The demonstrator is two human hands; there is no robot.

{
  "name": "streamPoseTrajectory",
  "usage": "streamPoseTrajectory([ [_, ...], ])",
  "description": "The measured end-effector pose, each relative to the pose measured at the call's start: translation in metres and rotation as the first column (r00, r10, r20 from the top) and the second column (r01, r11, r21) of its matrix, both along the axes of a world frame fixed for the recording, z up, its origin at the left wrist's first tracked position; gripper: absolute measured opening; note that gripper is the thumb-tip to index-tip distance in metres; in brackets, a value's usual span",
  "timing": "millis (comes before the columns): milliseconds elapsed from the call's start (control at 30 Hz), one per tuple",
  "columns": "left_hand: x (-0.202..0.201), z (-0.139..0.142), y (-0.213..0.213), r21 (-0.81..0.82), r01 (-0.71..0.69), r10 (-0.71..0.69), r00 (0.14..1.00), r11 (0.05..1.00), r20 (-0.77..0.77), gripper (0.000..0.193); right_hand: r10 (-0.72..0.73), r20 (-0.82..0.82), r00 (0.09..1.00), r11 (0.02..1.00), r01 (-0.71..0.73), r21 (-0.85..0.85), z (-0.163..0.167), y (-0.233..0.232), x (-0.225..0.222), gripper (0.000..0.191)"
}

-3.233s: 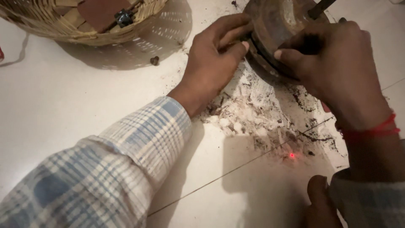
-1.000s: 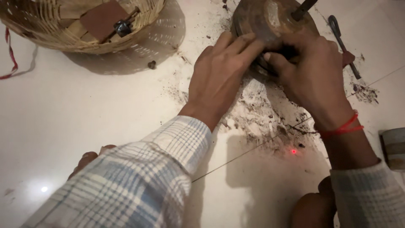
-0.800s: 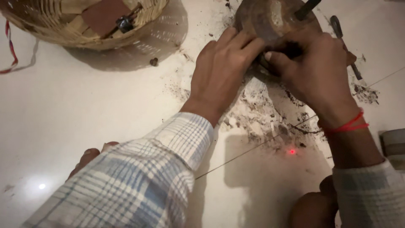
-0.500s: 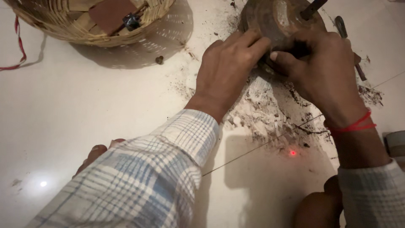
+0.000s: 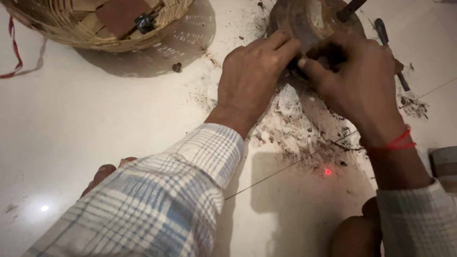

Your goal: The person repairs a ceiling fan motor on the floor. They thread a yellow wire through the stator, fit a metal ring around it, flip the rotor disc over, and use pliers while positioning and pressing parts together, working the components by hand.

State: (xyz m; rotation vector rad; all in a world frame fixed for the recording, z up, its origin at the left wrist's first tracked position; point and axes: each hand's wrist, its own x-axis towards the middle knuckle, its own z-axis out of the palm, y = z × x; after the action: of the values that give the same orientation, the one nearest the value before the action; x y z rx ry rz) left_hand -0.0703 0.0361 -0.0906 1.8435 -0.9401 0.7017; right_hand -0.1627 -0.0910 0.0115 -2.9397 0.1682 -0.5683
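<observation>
Rusty round metal part (image 5: 309, 21), rough and pitted: left hand (image 5: 252, 78) and right hand (image 5: 354, 81) both grip its rim (gritty pale debris (image 5: 295, 123) below); woven wicker basket (image 5: 95, 24) far left.

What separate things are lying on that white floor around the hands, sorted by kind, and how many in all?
Rusty round metal part, held by left hand and right hand: 1
Woven cane basket: 1
Blue-handled screwdriver: 1
Small dark nut: 1
Red string: 1
Total: 5

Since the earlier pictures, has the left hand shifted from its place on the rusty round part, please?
No: the left hand still rests against the rusty round part, beside the right hand.
</observation>
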Motion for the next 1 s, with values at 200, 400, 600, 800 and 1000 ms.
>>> streamPoseTrajectory([
  [200,0.0004,-0.0023,-0.0006,-0.017,-0.005,0.005,1.0,1.0,0.007,0.023,0.136,0.085,0.987,0.979,-0.147,0.142,-0.0011,0.0012,-0.0017,0.02],
  [400,0.0008,-0.0016,-0.0005,0.002,-0.009,0.009,1.0,1.0,0.008,0.022,0.058,0.066,0.996,0.984,-0.068,0.164,-0.0011,0.0018,-0.0011,0.017],
  [600,0.0002,-0.0007,-0.0019,0.033,-0.048,0.048,0.999,0.998,0.008,0.021,-0.018,0.014,1.0,0.997,0.016,0.081,-0.0002,0.002,0.0006,0.019],
  [800,0.0006,-0.0006,-0.0005,0.035,-0.028,0.028,1.0,0.999,0.0,0.017,-0.027,0.031,0.999,1.0,0.027,-0.001,-0.0001,0.0023,0.0004,0.028],
  [1000,0.0011,-0.0022,-0.0022,0.036,-0.037,0.037,0.999,0.999,0.005,0.022,0.123,0.103,0.987,0.98,-0.137,0.146,-0.0015,0.0033,-0.0014,0.018],
])
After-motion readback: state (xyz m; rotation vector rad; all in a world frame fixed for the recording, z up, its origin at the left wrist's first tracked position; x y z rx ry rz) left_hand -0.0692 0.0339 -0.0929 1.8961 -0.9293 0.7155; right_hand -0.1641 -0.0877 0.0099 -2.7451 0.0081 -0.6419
